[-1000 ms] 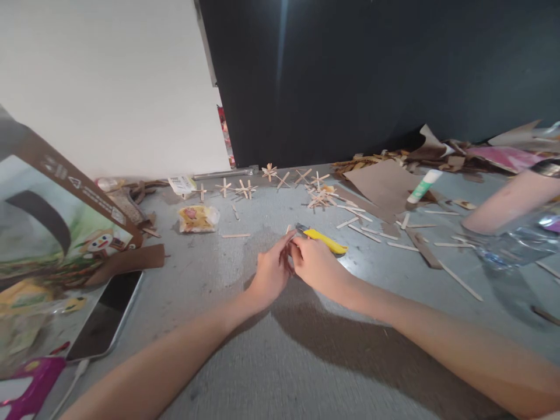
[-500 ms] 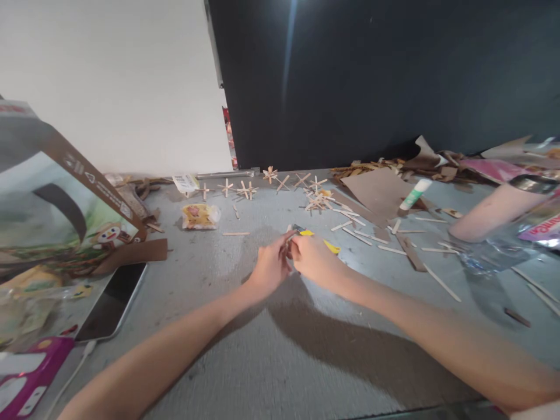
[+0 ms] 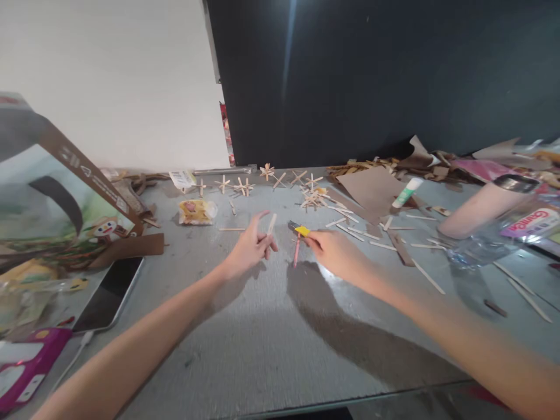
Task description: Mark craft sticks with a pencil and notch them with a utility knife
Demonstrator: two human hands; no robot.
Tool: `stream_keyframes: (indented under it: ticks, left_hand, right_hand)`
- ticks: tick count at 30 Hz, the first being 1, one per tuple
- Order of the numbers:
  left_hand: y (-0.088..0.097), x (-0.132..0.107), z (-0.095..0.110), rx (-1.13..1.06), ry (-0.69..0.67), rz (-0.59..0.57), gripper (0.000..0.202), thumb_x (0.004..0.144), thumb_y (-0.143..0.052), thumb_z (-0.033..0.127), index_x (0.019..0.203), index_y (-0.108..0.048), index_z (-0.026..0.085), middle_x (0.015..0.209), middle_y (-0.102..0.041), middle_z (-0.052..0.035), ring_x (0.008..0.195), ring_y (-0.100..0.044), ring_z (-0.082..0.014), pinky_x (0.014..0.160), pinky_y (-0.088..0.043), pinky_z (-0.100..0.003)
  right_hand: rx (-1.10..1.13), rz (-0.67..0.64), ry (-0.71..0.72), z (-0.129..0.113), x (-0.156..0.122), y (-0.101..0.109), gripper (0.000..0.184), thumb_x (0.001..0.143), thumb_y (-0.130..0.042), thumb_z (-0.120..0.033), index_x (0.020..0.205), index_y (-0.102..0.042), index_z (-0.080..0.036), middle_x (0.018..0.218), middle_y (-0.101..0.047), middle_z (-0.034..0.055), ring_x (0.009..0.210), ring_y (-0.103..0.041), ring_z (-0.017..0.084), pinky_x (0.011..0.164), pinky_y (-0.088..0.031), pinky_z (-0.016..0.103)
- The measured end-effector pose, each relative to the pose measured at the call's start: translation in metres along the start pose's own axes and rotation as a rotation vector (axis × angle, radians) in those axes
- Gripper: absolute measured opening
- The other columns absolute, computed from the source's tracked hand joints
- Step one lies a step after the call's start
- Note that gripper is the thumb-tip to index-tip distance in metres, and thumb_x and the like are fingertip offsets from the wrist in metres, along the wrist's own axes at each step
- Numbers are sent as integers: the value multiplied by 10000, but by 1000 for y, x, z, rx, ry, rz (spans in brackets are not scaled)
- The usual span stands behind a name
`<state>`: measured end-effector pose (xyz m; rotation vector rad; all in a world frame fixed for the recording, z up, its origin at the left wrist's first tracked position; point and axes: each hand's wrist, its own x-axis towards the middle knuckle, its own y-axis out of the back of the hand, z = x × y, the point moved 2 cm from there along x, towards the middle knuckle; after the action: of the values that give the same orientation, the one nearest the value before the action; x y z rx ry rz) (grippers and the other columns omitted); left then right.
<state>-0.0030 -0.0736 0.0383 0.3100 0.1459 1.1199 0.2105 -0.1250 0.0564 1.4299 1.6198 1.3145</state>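
- The left hand [image 3: 248, 249] is pinching a small stick [image 3: 272, 222] pointing to one o'clock.
- The right hand [image 3: 336, 252] is gripping a yellow knife [image 3: 302, 230] pointing to ten o'clock.

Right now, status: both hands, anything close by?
Left hand holding pale stick. Right hand gripping yellow cutter. Thin pink item by cutter, unclear if held. Loose sticks beyond right hand.
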Motion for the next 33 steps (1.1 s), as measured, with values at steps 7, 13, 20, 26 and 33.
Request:
stream_keyframes:
  ticks: [7, 13, 20, 26, 33]
  left_hand:
    - [0, -12, -3, 211, 148, -112, 193, 947, -590, 346, 900, -622, 162, 629, -660, -6, 478, -549, -113, 513, -389, -237]
    - [1, -15, -5, 306, 122, -169, 244, 936, -593, 345, 908, -729, 145, 568, -618, 7, 495, -528, -123, 550, -388, -256]
    - [1, -17, -24, 396, -332, -96, 211, 955, -613, 275, 891, -794, 188, 893, -731, -75, 783, -648, -163, 741, -504, -300]
    - [-4, -21, -40, 518, -573, -183, 278, 1030, -541, 274, 980, -804, 196, 948, -694, -89, 871, -643, -170, 793, -529, -312]
    - [-5, -24, -34, 575, -604, -205, 237, 1015, -570, 262, 1017, -799, 199, 1017, -683, -96, 996, -627, -198, 872, -536, -339]
  right_hand:
    - [-324, 75, -67, 52, 18, -11, 322, 1022, -424, -187, 946, -735, -144, 971, -661, 152, 975, -637, 291, 866, -433, 373]
    - [-209, 299, 47, 67, 19, -28, 261, 1012, -491, -330, 1139, -668, -187, 1098, -627, 159, 1068, -587, 339, 896, -479, 445]
    - [-190, 255, 93, 66, 14, -50, 263, 1017, -494, -392, 1123, -638, -200, 1056, -647, 146, 1019, -600, 347, 864, -474, 474]
    - [-120, 201, 86, 75, 12, -56, 267, 1035, -449, -347, 1173, -619, -193, 1072, -655, 147, 1050, -616, 343, 906, -466, 479]
    - [-8, 139, 54, 60, -1, -32, 355, 1073, -298, -331, 1214, -599, -207, 1095, -641, 135, 889, -648, 279, 745, -494, 391]
